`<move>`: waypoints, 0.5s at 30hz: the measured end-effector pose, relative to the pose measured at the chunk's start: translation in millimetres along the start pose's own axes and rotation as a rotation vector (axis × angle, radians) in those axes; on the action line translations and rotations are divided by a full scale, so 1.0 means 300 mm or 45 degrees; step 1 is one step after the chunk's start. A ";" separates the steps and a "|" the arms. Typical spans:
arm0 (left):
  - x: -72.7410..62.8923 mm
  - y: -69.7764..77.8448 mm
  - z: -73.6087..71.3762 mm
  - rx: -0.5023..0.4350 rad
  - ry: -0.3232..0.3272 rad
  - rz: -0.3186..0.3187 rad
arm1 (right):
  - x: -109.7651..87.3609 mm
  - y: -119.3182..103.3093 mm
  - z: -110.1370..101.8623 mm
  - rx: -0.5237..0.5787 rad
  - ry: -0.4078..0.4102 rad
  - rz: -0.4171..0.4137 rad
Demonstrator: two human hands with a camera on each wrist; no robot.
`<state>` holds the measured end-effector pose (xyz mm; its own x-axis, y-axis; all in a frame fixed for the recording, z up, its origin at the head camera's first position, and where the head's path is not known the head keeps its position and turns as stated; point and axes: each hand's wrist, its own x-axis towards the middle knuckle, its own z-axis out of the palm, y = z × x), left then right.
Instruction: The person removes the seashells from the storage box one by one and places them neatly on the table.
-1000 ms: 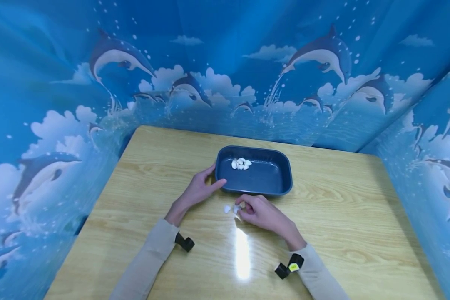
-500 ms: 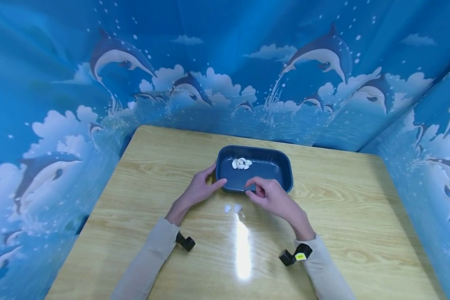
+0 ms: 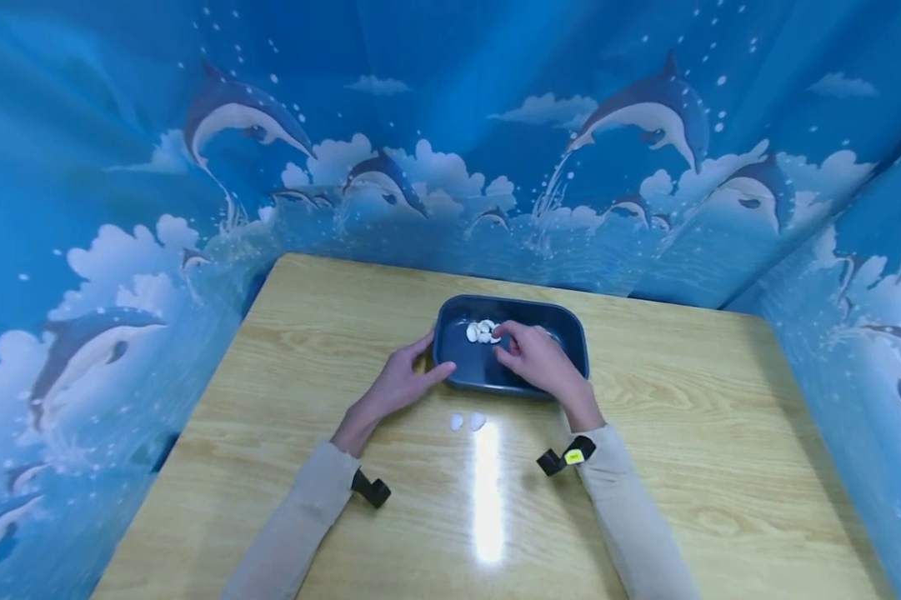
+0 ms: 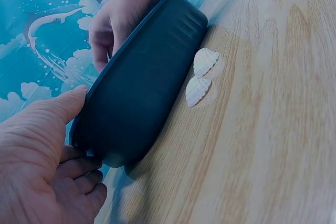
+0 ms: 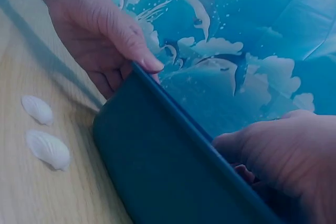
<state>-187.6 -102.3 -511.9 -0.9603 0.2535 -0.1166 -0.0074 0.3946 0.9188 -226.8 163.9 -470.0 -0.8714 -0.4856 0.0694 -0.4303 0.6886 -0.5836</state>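
A dark blue rectangular tub [image 3: 540, 379] stands on the wooden table. White seashells [image 3: 483, 332] lie clustered in its back left part. My left hand [image 3: 399, 382] holds the tub's front left corner; in the left wrist view its thumb touches the rim and its fingers curl by the outer wall. My right hand [image 3: 536, 354] reaches inside the tub, its bent index finger and thumb at the right side of the cluster. Whether a shell is between those fingertips is hidden; the tub wall blocks them in the left wrist view. Two loose shells [image 4: 205, 62] lie on the table before the tub.
The wooden table [image 3: 683, 433] extends on both sides of the tub. A blue dolphin-print curtain [image 3: 450, 133] hangs behind the table and along its sides. A bright light reflection [image 3: 488, 492] runs down the tabletop in front of the loose shells.
My right hand has moved from the loose shells on the table, over the tub's front rim, to the shell cluster inside. My left hand has stayed at the corner.
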 end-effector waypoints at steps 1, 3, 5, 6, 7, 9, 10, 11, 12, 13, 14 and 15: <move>0.000 0.000 0.001 0.000 -0.002 -0.003 | 0.007 0.003 0.004 -0.009 -0.013 0.022; 0.001 0.000 0.002 -0.001 -0.004 -0.008 | 0.018 0.010 0.011 -0.032 -0.041 0.059; 0.001 0.002 0.003 0.000 -0.006 -0.018 | 0.027 0.015 0.018 -0.058 -0.067 0.090; 0.001 0.003 0.003 0.003 -0.005 -0.023 | 0.031 0.018 0.021 -0.073 -0.079 0.104; 0.001 0.004 0.003 0.006 -0.006 -0.027 | 0.034 0.020 0.025 -0.093 -0.091 0.117; 0.001 0.005 0.002 0.009 -0.011 -0.028 | 0.039 0.024 0.032 -0.128 -0.112 0.137; 0.001 0.005 0.001 0.011 -0.013 -0.027 | 0.041 0.025 0.036 -0.147 -0.122 0.143; 0.001 0.004 0.001 0.010 -0.015 -0.024 | 0.043 0.027 0.039 -0.161 -0.131 0.147; 0.001 0.003 0.000 0.009 -0.015 -0.021 | 0.045 0.027 0.042 -0.166 -0.141 0.149; 0.001 0.001 0.000 0.007 -0.013 -0.016 | 0.047 0.028 0.045 -0.169 -0.148 0.145; 0.000 -0.002 -0.001 0.007 -0.010 -0.013 | 0.049 0.027 0.048 -0.163 -0.153 0.139; 0.000 -0.004 -0.002 0.008 -0.008 -0.009 | 0.051 0.026 0.051 -0.157 -0.156 0.133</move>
<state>-187.8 -103.4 -512.8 -0.9585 0.2561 -0.1256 -0.0127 0.4017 0.9157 -239.8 153.7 -485.8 -0.8809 -0.4649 -0.0893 -0.3713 0.7956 -0.4786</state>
